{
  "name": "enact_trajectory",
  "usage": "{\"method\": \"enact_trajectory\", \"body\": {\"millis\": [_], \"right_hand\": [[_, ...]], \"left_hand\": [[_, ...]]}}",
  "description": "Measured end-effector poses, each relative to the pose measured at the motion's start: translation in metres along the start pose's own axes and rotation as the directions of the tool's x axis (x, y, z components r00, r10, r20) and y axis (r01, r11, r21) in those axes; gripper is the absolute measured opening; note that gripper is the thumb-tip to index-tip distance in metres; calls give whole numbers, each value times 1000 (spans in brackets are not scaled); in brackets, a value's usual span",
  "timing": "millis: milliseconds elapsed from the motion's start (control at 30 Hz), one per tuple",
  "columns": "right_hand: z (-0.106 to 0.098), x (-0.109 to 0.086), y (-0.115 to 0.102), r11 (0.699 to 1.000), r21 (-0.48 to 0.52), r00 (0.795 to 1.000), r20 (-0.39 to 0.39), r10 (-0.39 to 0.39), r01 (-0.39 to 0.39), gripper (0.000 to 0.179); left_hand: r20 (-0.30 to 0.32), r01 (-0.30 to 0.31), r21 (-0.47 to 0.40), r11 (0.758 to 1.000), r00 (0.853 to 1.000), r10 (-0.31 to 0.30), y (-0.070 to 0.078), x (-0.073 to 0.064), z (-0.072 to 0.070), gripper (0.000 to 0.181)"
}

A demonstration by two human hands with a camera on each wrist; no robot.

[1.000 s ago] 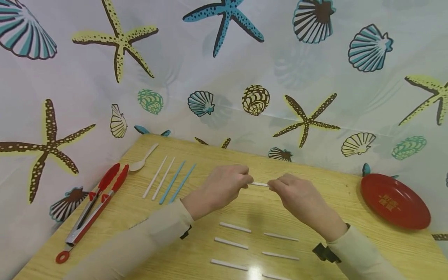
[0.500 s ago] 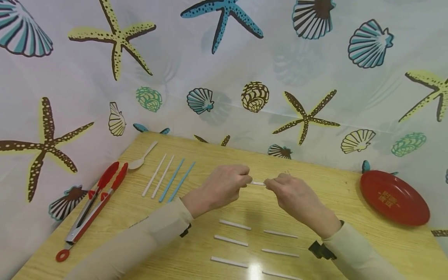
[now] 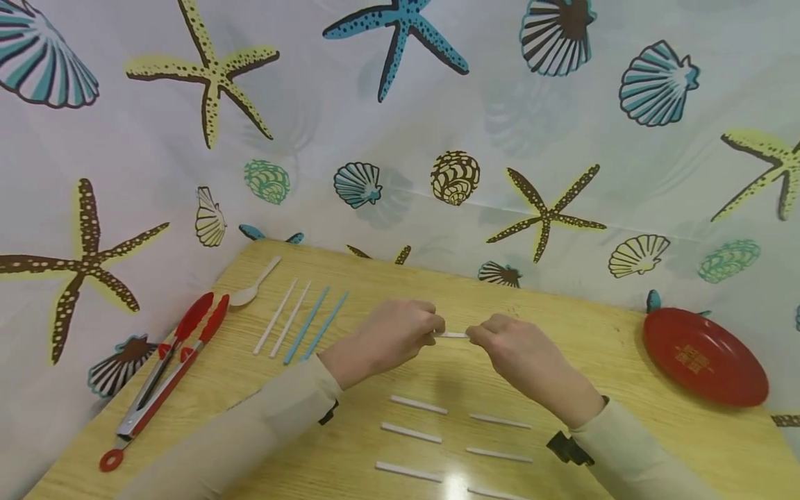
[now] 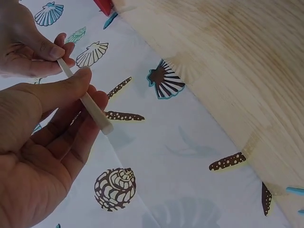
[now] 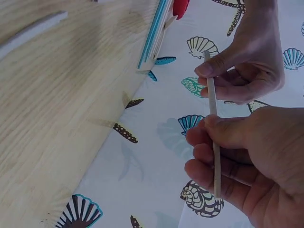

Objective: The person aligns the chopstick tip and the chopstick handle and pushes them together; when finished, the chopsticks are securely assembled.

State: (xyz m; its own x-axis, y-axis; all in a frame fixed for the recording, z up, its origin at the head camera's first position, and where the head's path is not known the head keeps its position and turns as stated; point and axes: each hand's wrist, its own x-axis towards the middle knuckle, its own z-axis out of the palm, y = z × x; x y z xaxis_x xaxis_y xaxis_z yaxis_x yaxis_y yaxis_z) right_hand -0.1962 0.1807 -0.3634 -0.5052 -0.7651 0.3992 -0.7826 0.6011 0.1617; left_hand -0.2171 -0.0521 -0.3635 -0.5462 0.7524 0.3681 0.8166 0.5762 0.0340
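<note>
You hold a slim white stick [image 5: 212,105] above a wooden table [image 3: 587,333], your left hand [image 3: 400,330] and right hand [image 3: 519,351] close to each other, a short bare stretch of it showing between them. Compared with a second ago, both hands sit a little further to your left, the right having shifted more, so that the gap between them looks slightly narrower. On each hand the thumb is clamped against the fingers with the stick caught between, as both wrist views show. The stick looks straight and in one piece, which suggests an adjustment of your hold rather than a finished step; whether you are bending, turning or merely steadying it cannot be told. Nearer to you lie short white sticks in two columns, the left column [image 3: 411,433] and the right column [image 3: 499,455], with no evident change in their layout, so the piece in your fingers appears to be the only one being worked. Off to your left, two blue sticks [image 3: 307,325] lie near the tongs [image 3: 167,383]; a red plate [image 3: 705,357] stands well apart at your right
</note>
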Motion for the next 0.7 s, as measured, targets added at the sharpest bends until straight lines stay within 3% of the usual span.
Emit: {"method": "enact_trajectory", "body": {"millis": [233, 467, 600, 700], "right_hand": [[1, 5, -1, 998, -53, 999, 25, 27, -26, 22], [-1, 6, 3, 998, -60, 998, -53, 15, -18, 18], [-4, 3, 7, 997, -55, 993, -105, 45, -51, 39], [-6, 2, 8, 996, -35, 988, -133, 72, -77, 53]], "left_hand": [[59, 65, 25, 998, 996, -67, 0, -2, -2, 14], [60, 124, 22, 992, 990, -125, -7, -5, -4, 14], [83, 189, -106, 976, 980, -181, -16, -11, -5, 12], [111, 252, -255, 933, 967, -231, -28, -17, -4, 10]]}}
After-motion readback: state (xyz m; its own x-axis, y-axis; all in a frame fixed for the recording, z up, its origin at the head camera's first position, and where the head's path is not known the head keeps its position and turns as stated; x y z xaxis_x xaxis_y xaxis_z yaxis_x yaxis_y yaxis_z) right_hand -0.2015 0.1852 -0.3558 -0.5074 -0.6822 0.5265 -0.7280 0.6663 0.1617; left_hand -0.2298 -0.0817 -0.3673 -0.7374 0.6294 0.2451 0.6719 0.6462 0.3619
